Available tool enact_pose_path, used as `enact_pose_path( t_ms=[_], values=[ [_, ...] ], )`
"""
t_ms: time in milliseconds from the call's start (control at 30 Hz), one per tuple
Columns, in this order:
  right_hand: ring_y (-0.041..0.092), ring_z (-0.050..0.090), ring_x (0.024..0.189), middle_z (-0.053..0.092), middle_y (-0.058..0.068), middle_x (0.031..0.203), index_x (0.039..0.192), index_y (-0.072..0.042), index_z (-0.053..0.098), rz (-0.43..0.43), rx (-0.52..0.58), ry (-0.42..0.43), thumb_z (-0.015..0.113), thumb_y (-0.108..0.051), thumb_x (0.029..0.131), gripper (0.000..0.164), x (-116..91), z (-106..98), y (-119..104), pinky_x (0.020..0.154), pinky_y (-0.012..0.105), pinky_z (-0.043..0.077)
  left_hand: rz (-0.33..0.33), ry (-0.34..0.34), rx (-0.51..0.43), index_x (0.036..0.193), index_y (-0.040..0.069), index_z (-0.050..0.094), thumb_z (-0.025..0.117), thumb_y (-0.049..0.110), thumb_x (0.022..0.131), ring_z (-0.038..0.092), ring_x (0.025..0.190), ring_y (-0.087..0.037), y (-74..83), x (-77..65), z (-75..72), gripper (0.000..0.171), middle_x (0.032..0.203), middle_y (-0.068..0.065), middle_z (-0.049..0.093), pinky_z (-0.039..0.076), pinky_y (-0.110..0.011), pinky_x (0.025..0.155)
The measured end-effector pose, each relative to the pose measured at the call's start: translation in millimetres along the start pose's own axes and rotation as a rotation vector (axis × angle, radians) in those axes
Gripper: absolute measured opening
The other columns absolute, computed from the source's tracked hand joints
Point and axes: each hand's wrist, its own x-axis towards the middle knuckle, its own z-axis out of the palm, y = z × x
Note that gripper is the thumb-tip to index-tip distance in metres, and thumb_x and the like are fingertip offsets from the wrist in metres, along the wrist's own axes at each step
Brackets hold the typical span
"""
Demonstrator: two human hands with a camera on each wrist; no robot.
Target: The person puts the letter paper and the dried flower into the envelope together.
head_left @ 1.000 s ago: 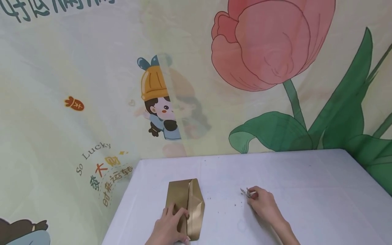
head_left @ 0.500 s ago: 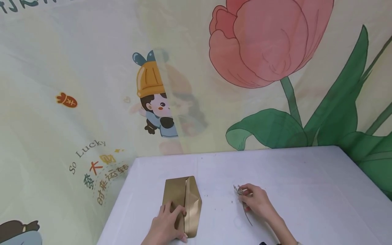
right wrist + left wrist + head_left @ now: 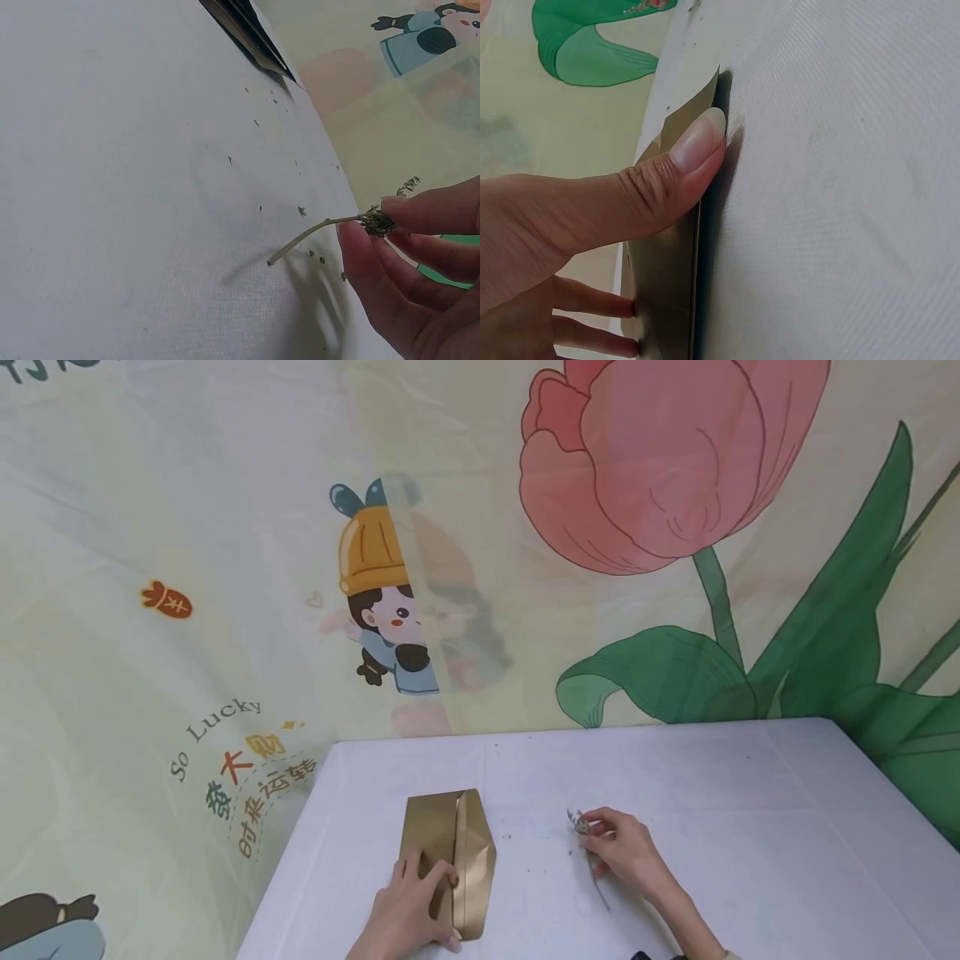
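A gold envelope [image 3: 476,864] lies on the white table, its pointed flap on the right side. My left hand [image 3: 405,906] holds it by the lower part: the thumb [image 3: 697,142] lies along the near edge, while bent fingers rest on its face by the flap's opening. To the right, my right hand [image 3: 626,847] pinches a small dried flower sprig [image 3: 379,223] by its bushy head between thumb and fingers. The sprig's bare, curved stem [image 3: 300,238] hangs free over the table and casts a shadow.
Several dried crumbs [image 3: 301,211] are scattered on the white tabletop [image 3: 712,827] between envelope and right hand. Behind the table's far edge hangs a printed cloth [image 3: 262,510] with a large pink tulip and a cartoon figure.
My right hand has shifted left and turned, so the sprig's stem now shows hanging downward. The left hand keeps its place on the envelope. The head view has tilted slightly.
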Motion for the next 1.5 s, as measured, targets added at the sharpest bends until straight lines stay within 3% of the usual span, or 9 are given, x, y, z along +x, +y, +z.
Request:
enact_pose_path(
  t_ms=[333,567,633,1033,1267,1500],
  values=[
    [0.016,0.064,0.067,0.067,0.011,0.098,0.124,0.001,0.066,0.01,0.005,-0.003,0.072,-0.001,0.09,0.034,-0.4,0.0,-6.4,0.054,0.033,0.056,-0.002,0.0,0.0,0.108,0.035,0.052,0.093,0.052,0.052,0.042,0.131,-0.062,1.0,-0.3,-1.1,0.072,0.147,-0.039,0.038,0.053,-0.064,0.066],
    [0.017,0.064,0.065,0.067,0.011,0.097,0.123,0.002,0.066,0.004,0.012,0.002,0.072,-0.001,0.089,0.034,-1.4,1.8,-6.6,0.054,0.033,0.056,0.004,0.008,-0.039,0.107,0.036,0.053,0.094,0.051,0.05,0.037,0.134,-0.065,-0.4,-1.3,-0.4,0.072,0.149,-0.04,0.037,0.04,-0.077,0.094],
    [0.017,0.064,0.065,0.067,0.011,0.097,0.122,0.002,0.066,0.0,0.017,0.003,0.073,-0.001,0.089,0.034,-1.5,2.5,-6.5,0.054,0.033,0.057,0.006,0.004,-0.051,0.107,0.035,0.053,0.094,0.05,0.05,0.036,0.134,-0.066,-0.8,-1.3,-0.2,0.072,0.149,-0.04,0.036,0.037,-0.077,0.097],
    [0.016,0.065,0.067,0.068,0.01,0.096,0.121,0.002,0.067,0.0,0.026,-0.001,0.073,-0.001,0.089,0.033,-2.8,4.4,-6.5,0.054,0.033,0.057,-0.001,0.008,-0.102,0.105,0.034,0.054,0.096,0.045,0.05,0.034,0.133,-0.062,-1.5,-0.4,-2.4,0.07,0.148,-0.038,0.035,0.034,-0.078,0.095],
    [0.017,0.066,0.067,0.068,0.011,0.097,0.121,0.003,0.067,-0.005,0.033,-0.007,0.073,-0.001,0.089,0.033,-3.6,5.3,-6.5,0.054,0.033,0.057,0.004,0.003,-0.093,0.107,0.033,0.056,0.095,0.046,0.05,0.039,0.12,-0.052,-1.9,1.1,-3.3,0.07,0.149,-0.033,0.038,0.036,-0.072,0.091],
    [0.016,0.066,0.069,0.069,0.01,0.096,0.121,0.002,0.067,-0.002,0.029,-0.004,0.074,-0.001,0.088,0.033,-3.1,7.2,-6.8,0.055,0.033,0.057,0.003,0.011,-0.086,0.107,0.033,0.055,0.096,0.048,0.05,0.042,0.117,-0.05,-3.4,1.7,-2.8,0.071,0.148,-0.03,0.04,0.037,-0.071,0.091]
  ],
)
